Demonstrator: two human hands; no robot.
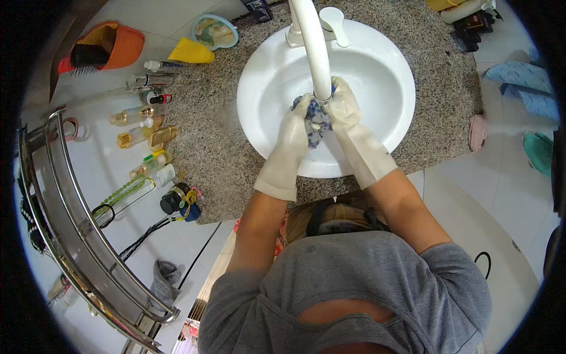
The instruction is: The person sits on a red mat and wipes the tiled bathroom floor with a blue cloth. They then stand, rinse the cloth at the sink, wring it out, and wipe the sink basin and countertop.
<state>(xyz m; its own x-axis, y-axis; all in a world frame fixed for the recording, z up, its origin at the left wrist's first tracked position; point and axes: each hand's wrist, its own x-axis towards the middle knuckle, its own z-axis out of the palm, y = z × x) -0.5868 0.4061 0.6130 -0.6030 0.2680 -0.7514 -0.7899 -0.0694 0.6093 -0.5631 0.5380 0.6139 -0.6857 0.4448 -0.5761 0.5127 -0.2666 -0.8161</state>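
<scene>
White rubber gloves cover both of my hands. My left hand [297, 128] grips the left side of a wet, bunched blue-and-white cloth [316, 121] over the white oval sink basin [384, 84]. On the cloth's right side is my right hand [344, 104], its fingers closed around part of it, with a bit of blue showing at the fingertips. The curved white faucet spout [319, 57] ends right between my hands and hides part of the cloth. Behind the spout is a white lever handle [334, 25].
The sink sits in a speckled granite countertop [212, 132]. Perfume bottles [132, 115] and a yellow tube [191, 51] stand along its left side, near a curved metal rack [75, 177]. A pink cloth [477, 132] hangs at the right edge.
</scene>
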